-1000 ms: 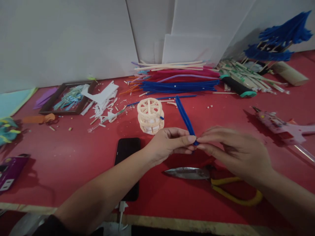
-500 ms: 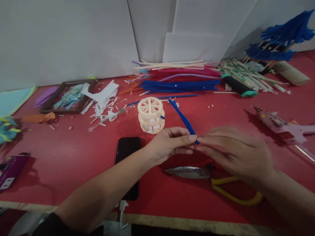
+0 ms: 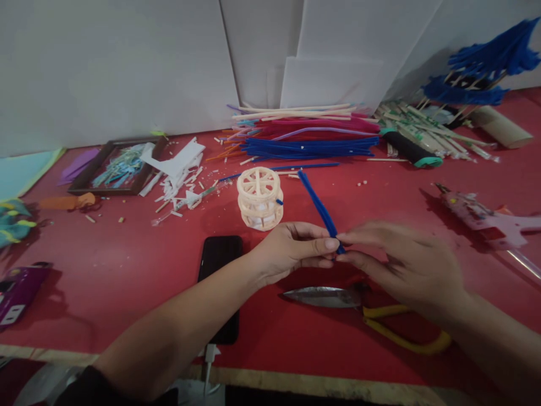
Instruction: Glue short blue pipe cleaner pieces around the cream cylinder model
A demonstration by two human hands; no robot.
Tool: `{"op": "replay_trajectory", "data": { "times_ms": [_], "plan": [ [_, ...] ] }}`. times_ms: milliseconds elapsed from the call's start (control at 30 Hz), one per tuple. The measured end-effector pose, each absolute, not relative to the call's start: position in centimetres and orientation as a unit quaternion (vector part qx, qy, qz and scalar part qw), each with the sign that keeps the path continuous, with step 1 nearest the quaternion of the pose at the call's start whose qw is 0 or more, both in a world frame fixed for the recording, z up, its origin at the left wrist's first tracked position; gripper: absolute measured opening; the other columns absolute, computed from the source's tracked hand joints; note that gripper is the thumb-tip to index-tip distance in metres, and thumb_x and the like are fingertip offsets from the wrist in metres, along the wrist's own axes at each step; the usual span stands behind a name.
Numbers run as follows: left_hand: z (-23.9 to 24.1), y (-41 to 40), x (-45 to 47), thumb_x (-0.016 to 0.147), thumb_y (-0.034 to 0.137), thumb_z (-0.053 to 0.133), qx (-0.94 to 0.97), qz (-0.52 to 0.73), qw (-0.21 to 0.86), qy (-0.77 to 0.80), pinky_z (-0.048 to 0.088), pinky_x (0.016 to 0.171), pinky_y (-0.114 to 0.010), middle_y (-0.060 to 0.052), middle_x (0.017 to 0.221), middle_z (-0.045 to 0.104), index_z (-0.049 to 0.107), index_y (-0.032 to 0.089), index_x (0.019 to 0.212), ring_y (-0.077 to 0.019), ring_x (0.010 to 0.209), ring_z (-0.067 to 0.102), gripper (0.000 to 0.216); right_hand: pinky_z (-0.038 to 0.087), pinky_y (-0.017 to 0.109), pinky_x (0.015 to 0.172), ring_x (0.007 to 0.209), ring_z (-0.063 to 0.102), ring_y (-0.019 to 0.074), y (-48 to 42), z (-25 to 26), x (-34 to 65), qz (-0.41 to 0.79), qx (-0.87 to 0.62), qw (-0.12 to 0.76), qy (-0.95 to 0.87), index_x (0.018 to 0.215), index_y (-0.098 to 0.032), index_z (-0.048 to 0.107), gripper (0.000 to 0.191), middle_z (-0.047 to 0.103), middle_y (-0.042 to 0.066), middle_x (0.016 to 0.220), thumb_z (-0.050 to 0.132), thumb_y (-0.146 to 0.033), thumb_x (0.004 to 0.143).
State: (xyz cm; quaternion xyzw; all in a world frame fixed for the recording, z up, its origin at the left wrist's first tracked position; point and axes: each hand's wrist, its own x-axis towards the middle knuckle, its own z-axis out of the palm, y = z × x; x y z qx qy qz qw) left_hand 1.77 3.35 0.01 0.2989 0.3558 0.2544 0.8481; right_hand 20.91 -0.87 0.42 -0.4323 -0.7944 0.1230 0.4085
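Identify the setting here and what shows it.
Probably a craft workbench: a stack of coloured strips, yellow-handled scissors and what looks like a pink glue gun are on the red tabletop, and the left hand pinches a blue strip.

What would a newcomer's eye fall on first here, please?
Probably the blue piece near the picture's centre, pinched by the left hand with the right hand at its lower end. Just beyond the left hand stands a cream openwork drum; at the back lies a pile of colourful strips.
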Motion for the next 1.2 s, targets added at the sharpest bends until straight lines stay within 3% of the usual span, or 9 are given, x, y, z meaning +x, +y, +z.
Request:
{"op": "replay_trajectory", "data": {
  "times_ms": [300, 600, 700, 933, 1200],
  "plan": [
    [0.27, 3.27, 2.02, 0.041, 0.042, 0.098, 0.327, 0.259, 0.839, 0.351, 0.055, 0.06, -0.017, 0.003, 0.06, 0.07, 0.07, 0.012, 0.068, -0.0052, 0.055, 0.066, 0.049, 0.063, 0.028, 0.07, 0.077, 0.076, 0.0177, -0.85, 0.41, 20.87, 0.084, -0.403, 0.42, -0.809, 0.093, -0.034, 0.073, 0.013, 0.078, -0.001, 0.084, 0.063, -0.025, 0.092],
    [0.02, 3.27, 1.92, 0.041, 0.045, 0.097, 0.338, 0.265, 0.825, 0.366, 0.058, 0.07, -0.023, 0.003, 0.063, 0.07, 0.07, 0.012, 0.07, -0.0054, 0.057, 0.065, 0.051, 0.065, 0.03, 0.071, 0.077, 0.076, 0.0192, -0.8, 0.62, 21.14, 0.083, -0.413, 0.393, -0.817, 0.089, -0.036, 0.076, 0.011, 0.079, -0.001, 0.086, 0.066, -0.032, 0.09],
    [0.03, 3.29, 1.89, 0.043, 0.043, 0.097, 0.332, 0.269, 0.827, 0.366, 0.059, 0.072, -0.023, 0.004, 0.064, 0.069, 0.069, 0.012, 0.07, -0.0051, 0.057, 0.065, 0.049, 0.064, 0.028, 0.07, 0.077, 0.076, 0.018, -0.87, 0.53, 21.24, 0.058, -0.39, 0.408, -0.823, 0.095, -0.035, 0.076, 0.016, 0.079, 0.0, 0.087, 0.066, -0.024, 0.09],
    [0.11, 3.31, 2.05, 0.039, 0.037, 0.099, 0.305, 0.288, 0.824, 0.38, 0.056, 0.06, -0.015, 0.005, 0.061, 0.071, 0.071, 0.013, 0.07, -0.0052, 0.057, 0.068, 0.048, 0.064, 0.027, 0.069, 0.076, 0.076, 0.0172, -0.81, 0.06, 21.17, 0.003, -0.38, 0.418, -0.825, 0.094, -0.032, 0.075, 0.017, 0.079, 0.001, 0.087, 0.068, -0.018, 0.089],
    [0.21, 3.28, 1.98, 0.041, 0.034, 0.099, 0.299, 0.277, 0.837, 0.366, 0.055, 0.061, -0.015, 0.004, 0.063, 0.071, 0.069, 0.012, 0.067, -0.0047, 0.058, 0.068, 0.045, 0.063, 0.024, 0.066, 0.074, 0.075, 0.0163, -0.75, 0.87, 21.04, -0.009, -0.355, 0.403, -0.843, 0.09, -0.028, 0.072, 0.014, 0.078, 0.002, 0.084, 0.068, -0.015, 0.087]
  ]
}}
